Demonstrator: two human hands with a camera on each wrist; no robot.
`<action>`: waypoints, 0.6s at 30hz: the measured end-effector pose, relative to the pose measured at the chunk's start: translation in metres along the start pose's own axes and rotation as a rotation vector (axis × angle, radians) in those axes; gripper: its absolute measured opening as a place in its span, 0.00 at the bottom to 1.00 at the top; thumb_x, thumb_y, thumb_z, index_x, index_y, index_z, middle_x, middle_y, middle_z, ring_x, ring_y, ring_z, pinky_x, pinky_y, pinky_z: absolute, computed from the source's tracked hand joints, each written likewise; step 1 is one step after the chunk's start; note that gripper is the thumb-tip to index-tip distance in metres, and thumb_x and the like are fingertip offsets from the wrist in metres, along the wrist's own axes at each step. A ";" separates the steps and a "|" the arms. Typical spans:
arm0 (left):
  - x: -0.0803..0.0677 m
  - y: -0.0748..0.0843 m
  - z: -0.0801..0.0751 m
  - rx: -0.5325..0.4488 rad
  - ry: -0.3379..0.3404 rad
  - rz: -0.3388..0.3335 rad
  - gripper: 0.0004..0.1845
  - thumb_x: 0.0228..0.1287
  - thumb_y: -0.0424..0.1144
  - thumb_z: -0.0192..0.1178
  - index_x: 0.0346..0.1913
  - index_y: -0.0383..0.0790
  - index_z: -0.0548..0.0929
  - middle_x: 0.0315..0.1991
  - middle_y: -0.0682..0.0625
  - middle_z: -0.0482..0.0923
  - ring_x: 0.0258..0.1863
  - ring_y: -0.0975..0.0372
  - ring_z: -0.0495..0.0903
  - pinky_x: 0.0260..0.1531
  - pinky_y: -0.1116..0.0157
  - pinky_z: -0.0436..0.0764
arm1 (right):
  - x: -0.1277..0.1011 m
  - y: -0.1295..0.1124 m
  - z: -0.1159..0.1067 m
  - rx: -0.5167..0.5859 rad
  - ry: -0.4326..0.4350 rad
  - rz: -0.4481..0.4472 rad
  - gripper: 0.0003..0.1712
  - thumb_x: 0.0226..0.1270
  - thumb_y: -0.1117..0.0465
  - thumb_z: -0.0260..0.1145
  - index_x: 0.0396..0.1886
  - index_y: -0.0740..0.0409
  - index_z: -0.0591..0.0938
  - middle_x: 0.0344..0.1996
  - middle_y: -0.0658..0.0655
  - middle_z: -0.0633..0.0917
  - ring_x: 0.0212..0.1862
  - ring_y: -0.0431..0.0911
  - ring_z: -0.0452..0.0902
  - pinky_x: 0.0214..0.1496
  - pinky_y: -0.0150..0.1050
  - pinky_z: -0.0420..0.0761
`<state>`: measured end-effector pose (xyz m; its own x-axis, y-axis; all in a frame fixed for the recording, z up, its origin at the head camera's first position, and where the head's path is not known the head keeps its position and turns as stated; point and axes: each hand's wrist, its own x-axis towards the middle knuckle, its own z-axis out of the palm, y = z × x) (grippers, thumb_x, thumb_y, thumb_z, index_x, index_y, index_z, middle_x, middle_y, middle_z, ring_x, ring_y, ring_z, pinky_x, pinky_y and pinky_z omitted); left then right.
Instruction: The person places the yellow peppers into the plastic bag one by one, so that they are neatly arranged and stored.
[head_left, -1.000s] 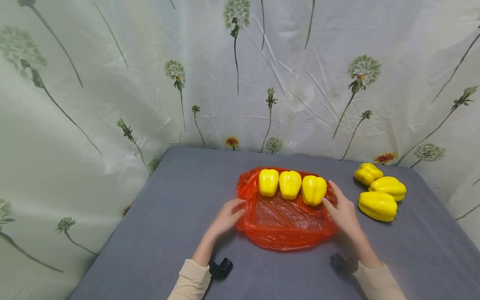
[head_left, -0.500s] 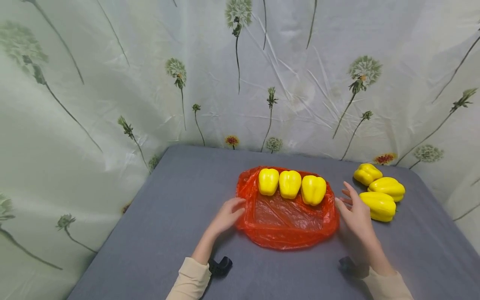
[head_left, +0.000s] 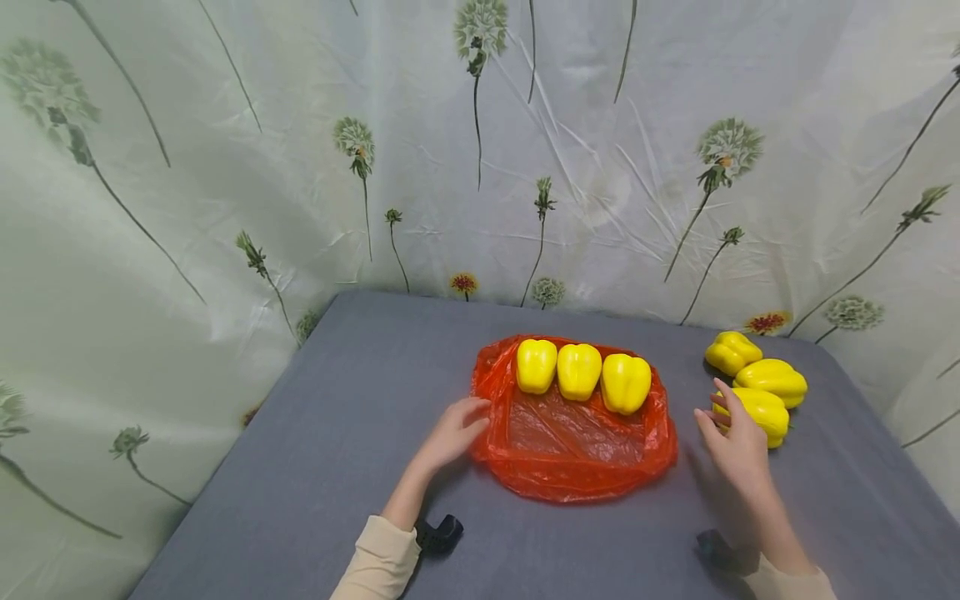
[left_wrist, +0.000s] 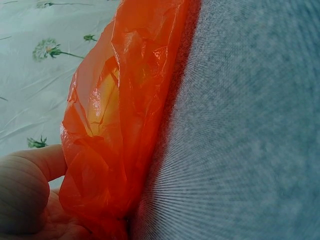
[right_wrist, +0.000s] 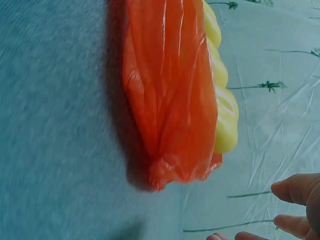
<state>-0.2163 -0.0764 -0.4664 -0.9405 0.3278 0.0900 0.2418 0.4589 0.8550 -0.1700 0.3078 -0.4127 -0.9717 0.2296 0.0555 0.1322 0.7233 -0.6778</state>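
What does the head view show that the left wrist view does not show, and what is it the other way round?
Only the head view: the right hand, the three loose yellow peppers near it, and the inside of the red plastic bag with three uncovered peppers in a row.

Only the left wrist view: the bag's wall close up from the side, with a blurred yellow patch showing through the film.

Both: the bag, the left hand at its edge, the gray table and the flower-printed cloth.

Passable gap between red bag (head_left: 577, 483) and loose peppers (head_left: 771, 380); three bagged peppers (head_left: 579, 372) (side by side) block bag's far side.
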 end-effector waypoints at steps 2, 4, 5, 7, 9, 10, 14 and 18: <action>0.000 0.000 0.000 -0.007 0.002 -0.002 0.20 0.67 0.37 0.51 0.59 0.32 0.74 0.60 0.36 0.72 0.64 0.43 0.67 0.65 0.43 0.63 | -0.001 0.004 -0.002 -0.005 0.008 0.007 0.37 0.72 0.55 0.51 0.74 0.58 0.49 0.62 0.75 0.68 0.57 0.67 0.71 0.52 0.58 0.76; 0.000 0.000 0.000 -0.006 0.003 0.001 0.20 0.66 0.36 0.51 0.59 0.32 0.74 0.60 0.36 0.73 0.64 0.43 0.67 0.64 0.43 0.64 | -0.002 0.007 -0.004 -0.004 0.008 0.023 0.37 0.72 0.53 0.51 0.74 0.59 0.49 0.62 0.75 0.68 0.57 0.68 0.70 0.52 0.57 0.77; 0.001 0.000 0.000 -0.002 0.003 0.002 0.20 0.66 0.36 0.51 0.59 0.32 0.74 0.60 0.36 0.73 0.64 0.43 0.67 0.64 0.43 0.64 | -0.002 0.008 -0.005 -0.006 0.010 0.032 0.37 0.72 0.53 0.51 0.74 0.60 0.49 0.62 0.75 0.68 0.57 0.68 0.70 0.51 0.57 0.78; 0.001 -0.001 0.000 0.002 0.003 0.006 0.20 0.66 0.36 0.51 0.59 0.32 0.74 0.60 0.36 0.73 0.63 0.43 0.68 0.64 0.43 0.64 | -0.002 0.011 -0.006 -0.013 0.015 0.052 0.38 0.72 0.52 0.51 0.74 0.60 0.49 0.62 0.76 0.68 0.57 0.68 0.70 0.49 0.56 0.79; 0.001 -0.001 0.000 0.006 0.002 0.008 0.20 0.66 0.36 0.51 0.59 0.31 0.74 0.60 0.35 0.73 0.63 0.43 0.68 0.64 0.44 0.65 | -0.002 0.014 -0.007 -0.016 0.021 0.078 0.38 0.72 0.52 0.50 0.74 0.60 0.49 0.62 0.76 0.67 0.57 0.68 0.70 0.48 0.56 0.80; 0.000 -0.001 0.001 0.010 0.001 0.013 0.20 0.67 0.36 0.51 0.59 0.31 0.73 0.60 0.35 0.73 0.63 0.43 0.68 0.64 0.43 0.65 | -0.003 0.016 -0.008 -0.022 0.029 0.089 0.38 0.72 0.53 0.51 0.74 0.60 0.49 0.62 0.75 0.67 0.57 0.68 0.70 0.48 0.55 0.81; 0.000 -0.001 0.000 0.009 -0.002 0.012 0.20 0.67 0.37 0.51 0.59 0.31 0.73 0.60 0.35 0.73 0.63 0.43 0.68 0.63 0.43 0.65 | -0.005 0.022 -0.012 -0.037 0.063 0.112 0.37 0.71 0.53 0.51 0.74 0.60 0.49 0.62 0.75 0.66 0.56 0.67 0.71 0.45 0.53 0.82; -0.001 -0.001 0.000 -0.003 -0.007 0.012 0.20 0.67 0.37 0.51 0.59 0.32 0.73 0.60 0.36 0.73 0.62 0.44 0.69 0.63 0.43 0.66 | -0.008 0.027 -0.017 -0.057 0.104 0.126 0.36 0.71 0.55 0.51 0.73 0.62 0.50 0.62 0.75 0.68 0.56 0.67 0.72 0.38 0.47 0.84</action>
<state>-0.2153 -0.0772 -0.4672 -0.9360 0.3387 0.0964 0.2519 0.4526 0.8554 -0.1552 0.3363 -0.4192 -0.9214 0.3852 0.0502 0.2659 0.7197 -0.6414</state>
